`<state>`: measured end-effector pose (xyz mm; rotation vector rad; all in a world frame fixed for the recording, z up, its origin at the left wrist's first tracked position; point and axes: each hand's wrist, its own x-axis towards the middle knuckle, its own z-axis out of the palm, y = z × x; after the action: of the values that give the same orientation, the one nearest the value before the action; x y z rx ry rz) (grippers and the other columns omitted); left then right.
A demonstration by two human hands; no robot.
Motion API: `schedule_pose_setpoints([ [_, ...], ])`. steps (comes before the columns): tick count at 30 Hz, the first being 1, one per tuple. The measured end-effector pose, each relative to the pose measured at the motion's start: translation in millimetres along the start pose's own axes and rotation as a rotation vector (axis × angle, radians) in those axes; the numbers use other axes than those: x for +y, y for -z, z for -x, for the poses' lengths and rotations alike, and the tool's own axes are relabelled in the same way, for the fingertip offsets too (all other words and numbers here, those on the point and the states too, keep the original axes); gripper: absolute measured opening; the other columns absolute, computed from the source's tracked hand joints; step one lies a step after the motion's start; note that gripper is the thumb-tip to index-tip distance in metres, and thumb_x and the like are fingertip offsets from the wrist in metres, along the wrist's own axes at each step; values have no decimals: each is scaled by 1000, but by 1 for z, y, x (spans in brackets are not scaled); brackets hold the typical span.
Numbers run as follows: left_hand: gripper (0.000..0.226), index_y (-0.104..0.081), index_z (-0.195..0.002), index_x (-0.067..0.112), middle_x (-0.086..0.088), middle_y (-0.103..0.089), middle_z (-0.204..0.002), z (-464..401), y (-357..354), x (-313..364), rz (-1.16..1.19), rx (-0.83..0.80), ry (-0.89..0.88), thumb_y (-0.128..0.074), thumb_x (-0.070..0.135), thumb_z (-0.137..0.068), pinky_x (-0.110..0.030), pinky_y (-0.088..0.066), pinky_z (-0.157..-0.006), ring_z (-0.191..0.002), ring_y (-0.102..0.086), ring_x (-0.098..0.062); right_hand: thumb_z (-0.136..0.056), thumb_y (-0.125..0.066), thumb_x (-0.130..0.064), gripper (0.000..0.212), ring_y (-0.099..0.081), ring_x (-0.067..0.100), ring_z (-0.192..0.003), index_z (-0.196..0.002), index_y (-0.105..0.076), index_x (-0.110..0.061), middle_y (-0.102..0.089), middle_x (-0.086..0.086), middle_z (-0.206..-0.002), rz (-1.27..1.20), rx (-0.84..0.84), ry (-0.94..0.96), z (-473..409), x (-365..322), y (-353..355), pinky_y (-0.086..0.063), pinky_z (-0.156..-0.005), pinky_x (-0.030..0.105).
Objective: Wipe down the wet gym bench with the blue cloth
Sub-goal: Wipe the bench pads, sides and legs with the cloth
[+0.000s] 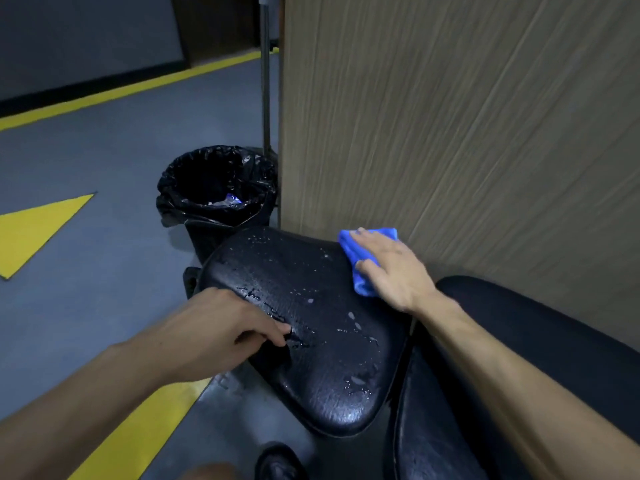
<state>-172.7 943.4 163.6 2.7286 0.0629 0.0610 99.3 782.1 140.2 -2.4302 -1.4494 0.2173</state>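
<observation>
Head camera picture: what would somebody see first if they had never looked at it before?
First the bright blue cloth, pressed flat under the right hand at the far right edge of the black bench seat, next to a wooden panel. Then the water drops shining across the seat, where the left hand grips the near left edge. Behind the seat stands a bin with a black bag, on a grey floor with yellow markings.

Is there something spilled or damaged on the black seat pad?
Yes. Water droplets and small puddles lie scattered over the seat pad. The right hand presses the blue cloth at its far edge by the wall; most of the pad looks unwiped. No damage shows.
</observation>
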Motion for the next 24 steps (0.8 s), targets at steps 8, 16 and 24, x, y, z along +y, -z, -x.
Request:
schedule_pose_setpoints([
  [8,29,-73,-103,43,50,-57,-109,0,4,-2,37,-31,10,-56,23,-90,-14,-53,-81,-104,-54,27,-89,-34,-41,63,-15,0,-150,-152,-38,-32,-27,-15,-161,-129,17,109,16,23,2,-11,-123,28],
  [16,29,-68,-109,46,56,-46,-116,6,4,7,-47,-30,3,-54,27,-92,-6,-44,-74,-108,-53,23,-92,-39,-35,63,-14,10,-153,-154,-34,-26,-23,-9,-163,-41,-32,293,63,-4,-4,-6,-125,35],
  [24,29,-63,-117,43,55,-42,-126,15,-1,16,-66,-41,42,-48,32,-94,-16,-50,-88,-114,-52,20,-93,-30,-41,65,-7,13,-154,-157,-23,-30,-15,-9,-165,-39,59,-134,45,7,-1,-5,-125,35],
])
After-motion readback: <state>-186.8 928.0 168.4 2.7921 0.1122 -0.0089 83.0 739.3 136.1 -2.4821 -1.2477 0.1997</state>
